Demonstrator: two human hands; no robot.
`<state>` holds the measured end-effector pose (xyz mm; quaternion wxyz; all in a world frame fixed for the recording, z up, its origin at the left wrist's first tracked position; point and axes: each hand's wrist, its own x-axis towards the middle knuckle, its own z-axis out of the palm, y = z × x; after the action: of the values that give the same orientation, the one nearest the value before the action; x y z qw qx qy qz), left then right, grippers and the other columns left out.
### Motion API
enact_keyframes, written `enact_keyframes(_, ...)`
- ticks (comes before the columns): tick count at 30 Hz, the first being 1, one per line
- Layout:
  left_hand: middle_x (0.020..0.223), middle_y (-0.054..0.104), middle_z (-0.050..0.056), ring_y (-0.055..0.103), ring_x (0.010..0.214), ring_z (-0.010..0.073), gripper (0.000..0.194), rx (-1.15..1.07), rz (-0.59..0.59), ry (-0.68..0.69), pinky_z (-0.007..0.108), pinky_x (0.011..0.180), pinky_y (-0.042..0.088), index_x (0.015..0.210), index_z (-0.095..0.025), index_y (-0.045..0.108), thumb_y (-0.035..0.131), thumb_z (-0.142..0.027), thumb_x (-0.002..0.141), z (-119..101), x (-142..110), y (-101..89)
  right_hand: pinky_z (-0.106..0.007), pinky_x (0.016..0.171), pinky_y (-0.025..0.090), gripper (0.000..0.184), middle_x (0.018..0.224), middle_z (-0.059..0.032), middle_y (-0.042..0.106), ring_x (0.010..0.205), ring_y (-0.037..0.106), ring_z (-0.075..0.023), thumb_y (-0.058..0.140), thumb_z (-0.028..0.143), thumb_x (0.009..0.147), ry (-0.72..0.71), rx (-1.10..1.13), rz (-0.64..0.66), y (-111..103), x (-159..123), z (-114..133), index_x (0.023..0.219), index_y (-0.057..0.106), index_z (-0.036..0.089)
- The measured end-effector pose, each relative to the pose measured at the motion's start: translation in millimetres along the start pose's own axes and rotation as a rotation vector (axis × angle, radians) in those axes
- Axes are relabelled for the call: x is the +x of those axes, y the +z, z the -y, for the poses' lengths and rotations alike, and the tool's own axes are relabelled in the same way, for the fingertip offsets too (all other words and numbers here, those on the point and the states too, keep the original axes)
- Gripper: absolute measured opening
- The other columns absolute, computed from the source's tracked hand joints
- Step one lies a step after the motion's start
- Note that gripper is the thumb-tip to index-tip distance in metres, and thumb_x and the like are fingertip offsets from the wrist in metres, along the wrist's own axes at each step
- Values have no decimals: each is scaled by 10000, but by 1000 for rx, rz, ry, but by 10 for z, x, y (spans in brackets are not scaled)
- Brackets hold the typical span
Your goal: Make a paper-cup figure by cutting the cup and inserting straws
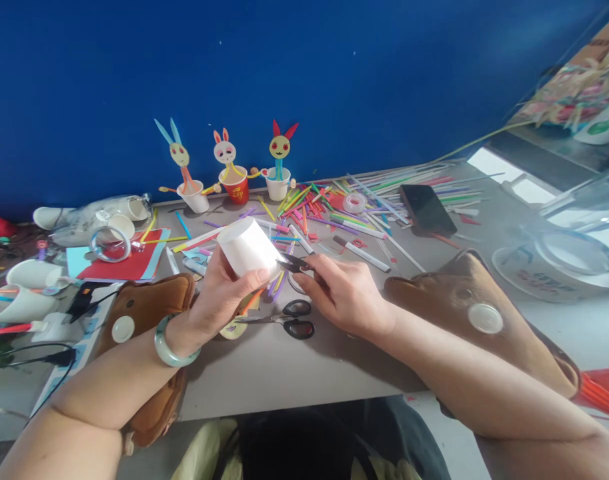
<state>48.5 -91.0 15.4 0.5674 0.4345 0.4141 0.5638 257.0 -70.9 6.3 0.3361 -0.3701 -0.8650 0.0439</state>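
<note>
My left hand (229, 287) is wrapped round a white paper cup (250, 245), tilted with its closed base up and to the left. My right hand (349, 293) grips small dark scissors (293, 263), partly hidden by the fingers. Their tip meets the cup's side near its lower right edge. Below the hands, black-handled scissors (298, 320) lie on the table, blades pointing left over a pale yellow paper disc (233, 329).
Three cups with rabbit-faced straw figures (229, 167) stand by the blue wall. Cut straws (309, 203), markers (361, 253), tape (355, 203) and a phone (428, 209) lie behind my hands. Brown pouches (454, 320) flank my arms; white cups (21, 303) lie at left.
</note>
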Motion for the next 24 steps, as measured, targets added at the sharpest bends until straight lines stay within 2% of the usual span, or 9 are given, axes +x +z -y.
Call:
enact_keyframes(6,831,659,-19,603,667,126,477,61,-84,38,243,597,481,1009,-235,596,887,-239,632,40,-13,-17,-252,531,297,263,609,22,546,506,473,-116,471,395,1018,88,107,58,-18,2,46,860,555,203)
enact_keyframes(11,890,676,-7,630,740,149,585,109,-148,98,248,652,504,1082,-250,595,915,-244,592,81,-21,-23,-241,534,303,268,568,47,490,475,396,-99,502,390,1008,168,239,72,-17,16,72,808,529,214)
enact_keyframes(19,929,681,7,631,778,157,617,145,-118,153,257,709,526,1159,-248,581,902,-294,635,90,-28,-30,-241,544,314,272,578,48,484,492,397,-102,504,396,1008,176,260,58,-2,11,71,808,523,213)
enact_keyframes(24,935,685,10,636,778,154,544,191,-124,151,247,697,529,1086,-237,599,906,-312,643,81,-45,-47,-244,545,305,278,580,57,444,492,340,-94,501,377,1009,186,299,64,-15,17,81,783,502,215)
